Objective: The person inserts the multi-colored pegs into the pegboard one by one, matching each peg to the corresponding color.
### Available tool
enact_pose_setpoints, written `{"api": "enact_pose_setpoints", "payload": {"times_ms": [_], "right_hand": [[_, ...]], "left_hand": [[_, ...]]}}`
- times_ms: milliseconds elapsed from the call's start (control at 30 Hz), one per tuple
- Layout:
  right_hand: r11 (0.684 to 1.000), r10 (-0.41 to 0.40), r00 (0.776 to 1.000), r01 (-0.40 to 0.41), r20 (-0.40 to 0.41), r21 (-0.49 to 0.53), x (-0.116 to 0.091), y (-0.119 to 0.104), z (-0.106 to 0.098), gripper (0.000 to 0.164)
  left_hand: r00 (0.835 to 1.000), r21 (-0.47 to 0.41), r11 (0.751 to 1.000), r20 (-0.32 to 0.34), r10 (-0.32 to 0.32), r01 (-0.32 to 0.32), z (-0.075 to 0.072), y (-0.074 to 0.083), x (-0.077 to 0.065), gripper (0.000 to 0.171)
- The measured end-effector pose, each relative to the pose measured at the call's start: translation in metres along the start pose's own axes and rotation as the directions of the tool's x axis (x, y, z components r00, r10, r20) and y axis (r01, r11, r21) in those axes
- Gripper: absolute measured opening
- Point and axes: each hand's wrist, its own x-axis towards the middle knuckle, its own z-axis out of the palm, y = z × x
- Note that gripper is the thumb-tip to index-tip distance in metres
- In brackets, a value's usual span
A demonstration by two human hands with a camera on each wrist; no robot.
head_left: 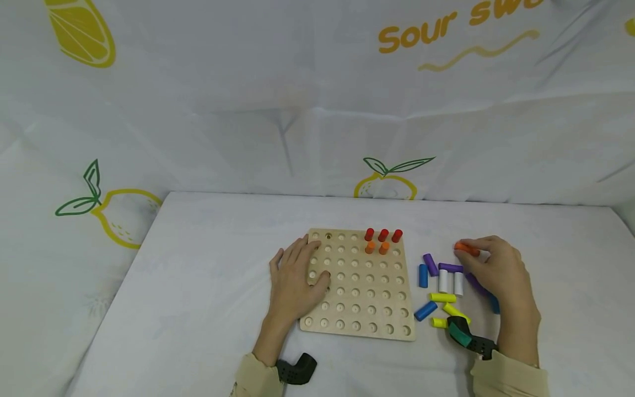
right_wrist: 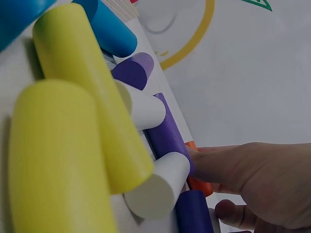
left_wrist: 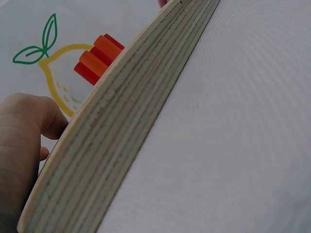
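Note:
My left hand (head_left: 297, 278) rests on the left side of a square wooden pegboard (head_left: 348, 300), fingers and thumb spread over its holes. In the left wrist view, the board's layered edge (left_wrist: 112, 111) runs beside that hand. Three red pegs (head_left: 383, 235) stand upright in the back row toward the right. Two orange pegs (head_left: 370, 247) stand in the row before them. To the right of the board, my right hand (head_left: 503, 273) pinches an orange peg (head_left: 462, 246) between thumb and fingers; the right wrist view shows it partly hidden behind the thumb.
Between board and right hand lie loose purple pegs (head_left: 430, 264), white pegs (head_left: 443, 281), blue pegs (head_left: 425, 311) and yellow pegs (head_left: 442, 298). Some are partly covered by the right hand. A white cloth (head_left: 198, 286) covers the table; a lemon-printed curtain (head_left: 248, 149) hangs behind.

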Motion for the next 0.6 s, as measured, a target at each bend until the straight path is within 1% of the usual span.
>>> {"api": "enact_pose_setpoints", "payload": {"times_ms": [133, 367, 500, 600], "right_hand": [[0.999, -0.038, 0.999, 0.038, -0.003, -0.006, 0.0, 0.0004, 0.001, 0.041], [0.998, -0.059, 0.998, 0.059, -0.009, -0.006, -0.0005, 0.0014, 0.0012, 0.04], [0.999, -0.033, 0.999, 0.033, -0.007, -0.002, -0.001, -0.0011, -0.0007, 0.041], [1.0, -0.018, 1.0, 0.018, -0.02, -0.006, -0.0024, -0.0059, -0.0038, 0.042]], "left_hand": [[1.0, -0.002, 1.0, 0.0, 0.0, 0.0, 0.0, 0.0, -0.0001, 0.061], [1.0, -0.005, 1.0, -0.004, 0.005, -0.005, 0.0004, -0.0001, -0.0003, 0.061], [1.0, -0.008, 1.0, -0.009, 0.009, -0.009, 0.0005, -0.0002, -0.0002, 0.061], [1.0, -0.01, 1.0, -0.014, 0.011, -0.011, 0.0005, -0.0002, -0.0001, 0.06]]}}
